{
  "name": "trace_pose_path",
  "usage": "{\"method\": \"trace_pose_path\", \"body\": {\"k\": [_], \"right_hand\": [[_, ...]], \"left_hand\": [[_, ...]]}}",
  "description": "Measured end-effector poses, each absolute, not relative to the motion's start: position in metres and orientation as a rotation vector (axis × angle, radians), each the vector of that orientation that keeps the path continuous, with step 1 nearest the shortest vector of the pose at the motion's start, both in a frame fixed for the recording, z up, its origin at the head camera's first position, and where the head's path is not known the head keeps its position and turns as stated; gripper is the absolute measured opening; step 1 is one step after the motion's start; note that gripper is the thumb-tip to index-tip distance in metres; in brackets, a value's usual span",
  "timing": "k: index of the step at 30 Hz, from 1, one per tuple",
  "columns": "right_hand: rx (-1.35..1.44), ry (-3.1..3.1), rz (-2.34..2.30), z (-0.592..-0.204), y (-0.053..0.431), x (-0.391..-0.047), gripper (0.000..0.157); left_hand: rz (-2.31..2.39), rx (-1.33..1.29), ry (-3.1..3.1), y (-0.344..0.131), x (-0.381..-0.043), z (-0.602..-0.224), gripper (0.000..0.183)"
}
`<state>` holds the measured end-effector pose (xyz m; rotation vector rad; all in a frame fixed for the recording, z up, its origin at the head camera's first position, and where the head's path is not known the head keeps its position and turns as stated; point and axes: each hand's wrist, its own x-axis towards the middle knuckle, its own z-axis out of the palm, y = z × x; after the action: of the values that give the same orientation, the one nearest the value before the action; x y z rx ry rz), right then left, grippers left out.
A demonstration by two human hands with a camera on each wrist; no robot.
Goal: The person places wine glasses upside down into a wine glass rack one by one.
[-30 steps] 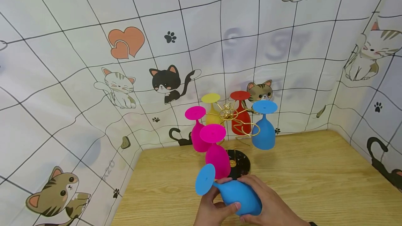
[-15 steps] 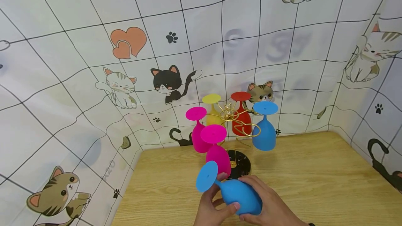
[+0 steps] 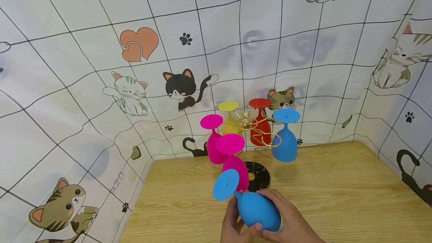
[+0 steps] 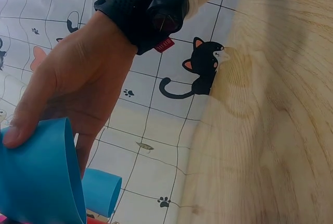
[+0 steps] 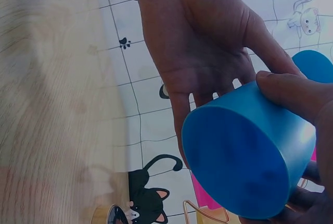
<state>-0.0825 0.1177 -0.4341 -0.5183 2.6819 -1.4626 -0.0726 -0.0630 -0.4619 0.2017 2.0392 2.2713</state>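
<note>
Low in the head view, a blue plastic wine glass (image 3: 259, 211) is held tilted between both hands, its round foot to the upper left. My left hand (image 3: 234, 222) grips the bowl from the left, thumb on its near side. My right hand (image 3: 291, 216) holds the other side, fingers over the top and thumb beneath. The right wrist view looks into the glass's open mouth (image 5: 237, 161). Just behind its foot, a pink wine glass (image 3: 235, 168) hangs upside down on a gold wire rack (image 3: 270, 143) with a black round base (image 3: 259, 175).
The rack also carries another pink glass (image 3: 216, 147), a yellow one (image 3: 231, 125), a red one (image 3: 260, 132) and a second blue one (image 3: 285, 147), all foot up. A wooden table (image 3: 337, 183) lies beneath, backed by a cat-print sheet (image 3: 216, 48).
The held glass's foot has risen and shifted right, now overlapping the front pink glass in the head view. My left hand has moved slightly right along the bowl; the right hand stays nearly still.
</note>
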Motion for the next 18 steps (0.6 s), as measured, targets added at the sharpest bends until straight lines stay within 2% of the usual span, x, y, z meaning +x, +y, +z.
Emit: {"method": "trace_pose_path", "body": {"k": [7, 18], "right_hand": [[-0.513, 2.629, -1.457, -0.4361, 0.1186, -0.0835, 0.08], [-0.56, 2.563, -1.51, -0.4387, 0.1165, -0.0842, 0.091]], "left_hand": [[2.251, 0.165, 2.057, -0.0626, -0.0731, -0.461, 0.076], [2.174, 0.238, 2.098, -0.068, -0.0738, -0.4565, 0.072]]}}
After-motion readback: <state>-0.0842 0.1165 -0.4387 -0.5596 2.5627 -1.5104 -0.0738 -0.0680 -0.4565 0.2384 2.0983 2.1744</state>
